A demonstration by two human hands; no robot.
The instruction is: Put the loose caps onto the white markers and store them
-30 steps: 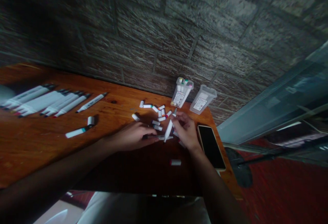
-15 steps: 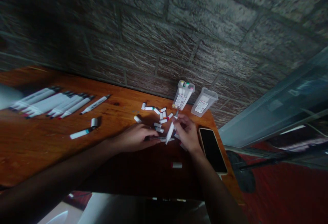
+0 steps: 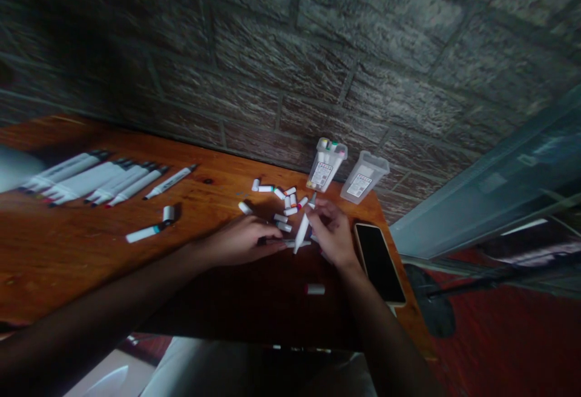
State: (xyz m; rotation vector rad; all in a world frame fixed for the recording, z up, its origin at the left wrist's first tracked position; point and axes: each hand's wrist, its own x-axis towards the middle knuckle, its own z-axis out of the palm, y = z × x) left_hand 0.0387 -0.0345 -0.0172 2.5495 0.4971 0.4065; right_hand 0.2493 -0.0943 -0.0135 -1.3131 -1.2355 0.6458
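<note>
My right hand point(image 3: 334, 233) pinches a white marker point(image 3: 301, 233) by its upper part; the marker slants, with its grey end up and its lower end toward me. From the left, my left hand point(image 3: 242, 239) reaches in low over the table, thumb and fingers closed around the end of a second marker point(image 3: 297, 243) that points right. Several loose white marker caps point(image 3: 290, 200) with coloured bands lie just beyond both hands. Two grey-white caps point(image 3: 283, 226) rest close to my left fingertips. A cap with a red band point(image 3: 315, 289) lies nearer to me.
Markers point(image 3: 86, 182) lie in a row at the left, with one single marker point(image 3: 170, 183) beside them. A clear box point(image 3: 323, 173) holding caps and another clear box point(image 3: 361, 185) stand by the stone wall. A phone point(image 3: 380, 264) lies near the table's right edge.
The view has shifted slightly. Both hands keep nearly the same place and grip, and the left fingertips have edged a little to the right toward the upright marker.
</note>
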